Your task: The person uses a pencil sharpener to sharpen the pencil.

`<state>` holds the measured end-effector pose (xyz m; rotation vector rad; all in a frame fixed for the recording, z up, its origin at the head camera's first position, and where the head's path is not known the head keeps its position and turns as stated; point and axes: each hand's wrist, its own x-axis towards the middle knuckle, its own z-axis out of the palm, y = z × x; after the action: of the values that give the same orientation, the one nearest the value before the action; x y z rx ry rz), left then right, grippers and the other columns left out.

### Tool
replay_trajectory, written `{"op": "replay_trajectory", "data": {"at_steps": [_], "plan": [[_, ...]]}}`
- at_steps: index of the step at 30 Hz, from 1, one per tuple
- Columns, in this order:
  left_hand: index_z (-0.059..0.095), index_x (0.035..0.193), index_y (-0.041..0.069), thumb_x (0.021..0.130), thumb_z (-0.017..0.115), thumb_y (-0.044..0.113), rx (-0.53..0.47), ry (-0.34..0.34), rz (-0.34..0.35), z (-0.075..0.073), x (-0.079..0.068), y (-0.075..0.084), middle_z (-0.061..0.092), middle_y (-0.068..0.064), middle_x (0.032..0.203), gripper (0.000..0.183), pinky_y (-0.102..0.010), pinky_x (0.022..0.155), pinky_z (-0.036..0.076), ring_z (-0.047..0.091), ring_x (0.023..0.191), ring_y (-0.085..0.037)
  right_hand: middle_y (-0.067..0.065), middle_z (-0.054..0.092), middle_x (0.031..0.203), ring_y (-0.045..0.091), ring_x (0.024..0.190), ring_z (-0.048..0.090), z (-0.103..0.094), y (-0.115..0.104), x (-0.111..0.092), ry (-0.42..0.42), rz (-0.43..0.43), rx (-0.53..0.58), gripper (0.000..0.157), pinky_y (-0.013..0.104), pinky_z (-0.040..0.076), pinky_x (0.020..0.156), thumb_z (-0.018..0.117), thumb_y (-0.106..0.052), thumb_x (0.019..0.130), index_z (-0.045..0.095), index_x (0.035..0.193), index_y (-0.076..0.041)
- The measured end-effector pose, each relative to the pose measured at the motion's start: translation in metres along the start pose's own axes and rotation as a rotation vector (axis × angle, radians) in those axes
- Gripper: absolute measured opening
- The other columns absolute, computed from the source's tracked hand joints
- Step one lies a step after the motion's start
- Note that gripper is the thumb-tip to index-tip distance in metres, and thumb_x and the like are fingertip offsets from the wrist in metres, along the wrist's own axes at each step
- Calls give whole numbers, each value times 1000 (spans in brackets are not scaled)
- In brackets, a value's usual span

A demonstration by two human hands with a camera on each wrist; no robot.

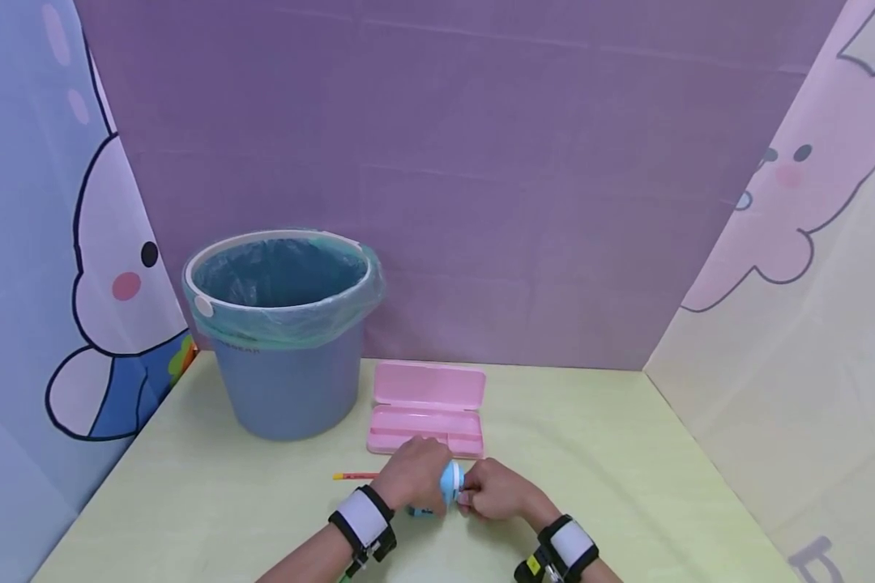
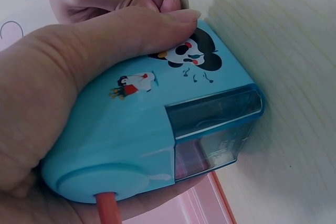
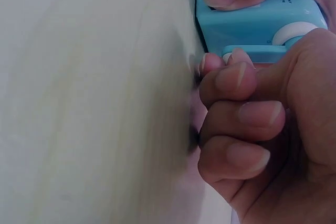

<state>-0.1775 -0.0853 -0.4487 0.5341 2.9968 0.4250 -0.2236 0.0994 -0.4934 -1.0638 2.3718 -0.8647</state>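
My left hand grips a blue crank pencil sharpener, thumb lying over the printed cartoon figures on its side. A red pencil sticks into the sharpener's round front; in the head view its yellow-tipped end shows left of the hand. On the sharpener's other end is a blue crank arm. My right hand pinches the crank's end between thumb and forefinger, with the other fingers curled, and the knob is mostly hidden. A clear shavings drawer sits in the sharpener's lower part.
Just beyond the hands lies an open pink pencil case, lid tilted back. A blue bucket with a teal bag over its rim stands at the back left. Printed sheets wall the pale table at the back and sides.
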Motion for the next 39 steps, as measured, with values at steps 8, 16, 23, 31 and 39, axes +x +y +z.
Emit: {"op": "replay_trajectory", "data": {"at_steps": [8,16,23,31,39], "plan": [[68,82,17,61,97,23,14,-18,-3,-2,0,0,54,9,72,37,-25,68,40,47,69,-11,-11,47,50,1,45,39,2,3,-4,-20,-11,10,30,16,31,50,59,-6,97,70,69,-7],[66,80,17,60,98,24,26,-14,-8,-3,0,3,53,8,70,39,-25,67,39,47,68,-11,-11,46,49,0,45,40,1,1,-12,-56,-36,55,30,16,32,52,57,-5,99,69,70,-6],[68,88,17,62,98,25,17,-36,-33,-2,1,2,54,7,74,40,-27,71,41,47,72,-13,-11,45,50,0,46,38,-6,-8,-19,-107,-69,86,29,16,30,54,54,-3,99,68,73,-2],[70,93,15,62,98,26,2,-47,-61,-2,2,2,56,6,77,43,-29,72,43,49,75,-14,-10,46,51,-1,48,40,-16,-18,-26,-114,-102,90,29,15,32,56,54,-3,99,66,72,-2],[70,93,15,63,98,26,-4,-57,-67,-1,3,3,55,6,77,43,-28,72,42,48,76,-14,-12,46,51,-2,48,41,-19,-18,-29,-81,-126,72,31,15,33,55,54,-3,99,66,70,-7]]}}
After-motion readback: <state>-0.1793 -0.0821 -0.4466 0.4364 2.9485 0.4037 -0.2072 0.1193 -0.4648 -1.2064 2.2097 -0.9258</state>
